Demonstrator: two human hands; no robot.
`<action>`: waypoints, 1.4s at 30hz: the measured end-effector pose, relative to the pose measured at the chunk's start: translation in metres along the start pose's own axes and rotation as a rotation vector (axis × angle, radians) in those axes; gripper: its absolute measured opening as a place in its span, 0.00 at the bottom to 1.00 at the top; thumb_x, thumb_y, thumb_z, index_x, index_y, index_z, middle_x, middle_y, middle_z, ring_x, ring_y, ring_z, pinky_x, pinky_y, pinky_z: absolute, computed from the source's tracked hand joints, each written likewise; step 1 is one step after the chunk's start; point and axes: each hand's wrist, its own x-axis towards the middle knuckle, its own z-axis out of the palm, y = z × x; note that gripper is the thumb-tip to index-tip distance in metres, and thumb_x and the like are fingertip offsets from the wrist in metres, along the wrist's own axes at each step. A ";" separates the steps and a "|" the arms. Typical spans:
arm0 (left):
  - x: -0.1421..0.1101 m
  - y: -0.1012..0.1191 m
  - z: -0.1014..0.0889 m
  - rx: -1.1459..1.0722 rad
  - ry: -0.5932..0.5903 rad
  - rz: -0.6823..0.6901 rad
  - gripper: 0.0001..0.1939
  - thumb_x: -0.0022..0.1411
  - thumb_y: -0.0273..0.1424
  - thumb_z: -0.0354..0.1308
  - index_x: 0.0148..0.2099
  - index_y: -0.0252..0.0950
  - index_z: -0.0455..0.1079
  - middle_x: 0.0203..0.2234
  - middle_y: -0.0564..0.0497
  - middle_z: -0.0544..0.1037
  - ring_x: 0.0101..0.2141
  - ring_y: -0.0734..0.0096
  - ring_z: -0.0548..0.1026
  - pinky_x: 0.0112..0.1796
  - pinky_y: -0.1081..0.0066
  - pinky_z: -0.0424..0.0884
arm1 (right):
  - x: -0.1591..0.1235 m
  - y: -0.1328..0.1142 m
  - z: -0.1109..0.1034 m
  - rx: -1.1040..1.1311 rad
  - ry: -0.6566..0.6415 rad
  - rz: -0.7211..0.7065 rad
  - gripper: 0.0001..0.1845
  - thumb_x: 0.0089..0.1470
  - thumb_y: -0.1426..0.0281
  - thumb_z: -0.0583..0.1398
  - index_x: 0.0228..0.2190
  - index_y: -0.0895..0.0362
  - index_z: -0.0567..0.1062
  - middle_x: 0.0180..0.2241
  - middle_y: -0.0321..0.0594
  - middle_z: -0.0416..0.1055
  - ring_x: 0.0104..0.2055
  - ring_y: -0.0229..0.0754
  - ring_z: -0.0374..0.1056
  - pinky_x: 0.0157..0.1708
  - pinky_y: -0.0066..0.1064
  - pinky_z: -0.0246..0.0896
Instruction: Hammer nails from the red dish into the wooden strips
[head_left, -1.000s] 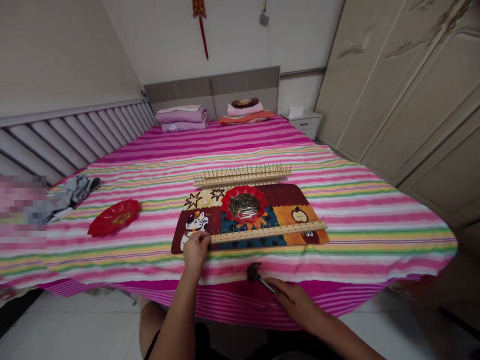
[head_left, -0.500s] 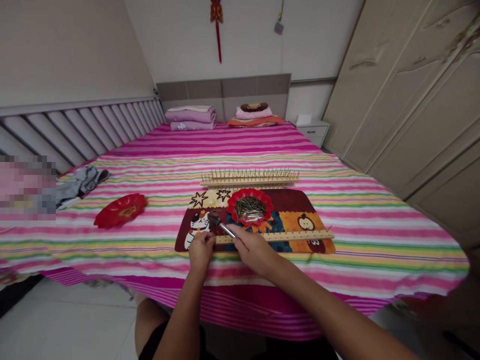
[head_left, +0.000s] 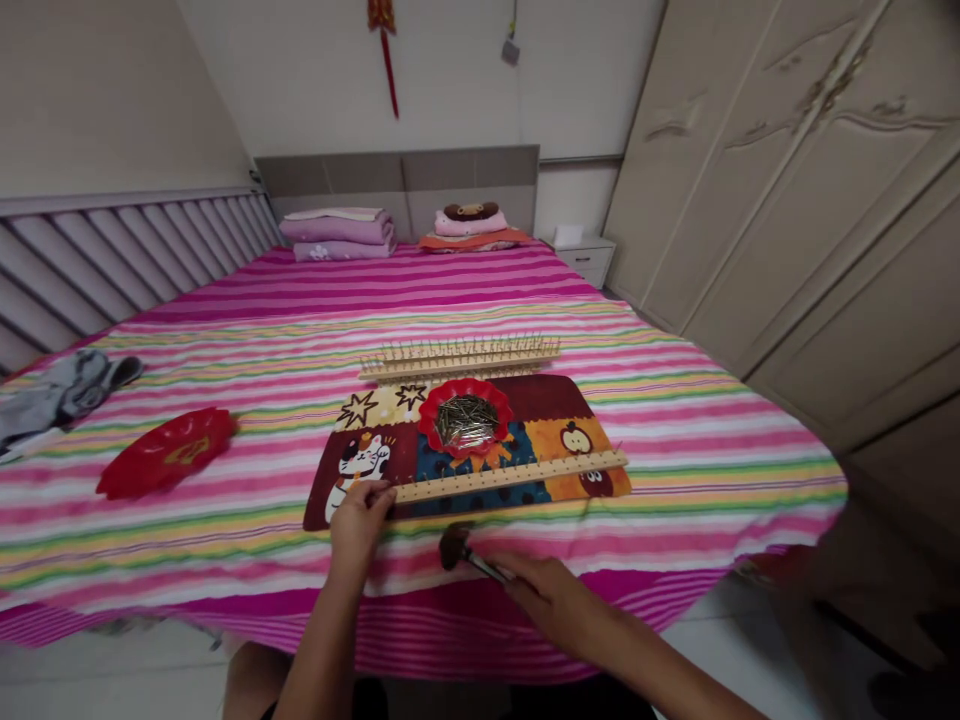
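My left hand (head_left: 361, 515) is closed at the left end of a pale wooden strip (head_left: 510, 478), thumb and fingers pinched there. Whether a nail is also between the fingertips is too small to tell. Small nails stand in a row along the strip, which lies across the near part of a patterned mat (head_left: 611, 480). Nearer to me, my right hand (head_left: 551, 600) grips a hammer (head_left: 480, 562) by its metallic handle, the dark head pointing left above the striped cloth. Behind the strip sits a red scalloped bowl (head_left: 430, 432) full of loose nails (head_left: 469, 418).
Beyond the mat lie several wooden strips (head_left: 461, 362) bristling with upright nails. A red plate-like dish (head_left: 161, 455) is on the bed at left, with grey clothing (head_left: 71, 395) behind it. Folded bedding (head_left: 345, 235) is stacked by the headboard. The bed's near edge (head_left: 442, 650) drops toward me.
My right hand has pulled the hammer back toward me, off the strip and past the mat's near edge. My left hand stays at the strip's left end. The view has turned rightward.
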 end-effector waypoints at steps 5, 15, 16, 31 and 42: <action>0.008 0.027 -0.010 0.114 0.148 0.033 0.07 0.50 0.35 0.57 0.32 0.41 0.73 0.27 0.52 0.78 0.29 0.65 0.74 0.33 0.69 0.66 | -0.028 0.048 0.005 0.070 0.029 0.096 0.21 0.62 0.72 0.50 0.55 0.51 0.70 0.53 0.37 0.73 0.53 0.43 0.69 0.54 0.32 0.62; 0.031 0.117 0.066 0.635 -0.275 0.484 0.08 0.53 0.31 0.57 0.34 0.41 0.77 0.34 0.49 0.80 0.38 0.64 0.73 0.41 0.70 0.64 | -0.026 0.048 -0.005 0.121 0.029 0.082 0.25 0.60 0.75 0.51 0.57 0.44 0.67 0.55 0.32 0.71 0.54 0.42 0.68 0.55 0.31 0.60; 0.034 0.120 0.072 0.689 -0.313 0.471 0.08 0.53 0.31 0.56 0.34 0.41 0.77 0.35 0.48 0.80 0.39 0.63 0.74 0.41 0.69 0.64 | -0.027 0.047 -0.006 0.126 0.032 0.083 0.25 0.61 0.74 0.51 0.57 0.43 0.67 0.55 0.31 0.71 0.55 0.42 0.68 0.55 0.31 0.60; 0.048 0.126 0.087 0.854 -0.553 0.449 0.11 0.58 0.27 0.50 0.38 0.35 0.74 0.37 0.40 0.79 0.37 0.63 0.76 0.37 0.70 0.67 | -0.025 0.046 -0.008 0.123 0.020 0.117 0.24 0.62 0.74 0.51 0.56 0.45 0.69 0.54 0.33 0.72 0.54 0.42 0.68 0.56 0.33 0.59; 0.045 0.132 0.080 0.804 -0.507 0.443 0.08 0.54 0.25 0.54 0.35 0.32 0.73 0.38 0.36 0.79 0.39 0.58 0.76 0.39 0.66 0.68 | -0.026 0.043 -0.003 0.115 0.051 0.033 0.25 0.61 0.77 0.51 0.56 0.44 0.68 0.55 0.31 0.70 0.55 0.40 0.67 0.56 0.29 0.57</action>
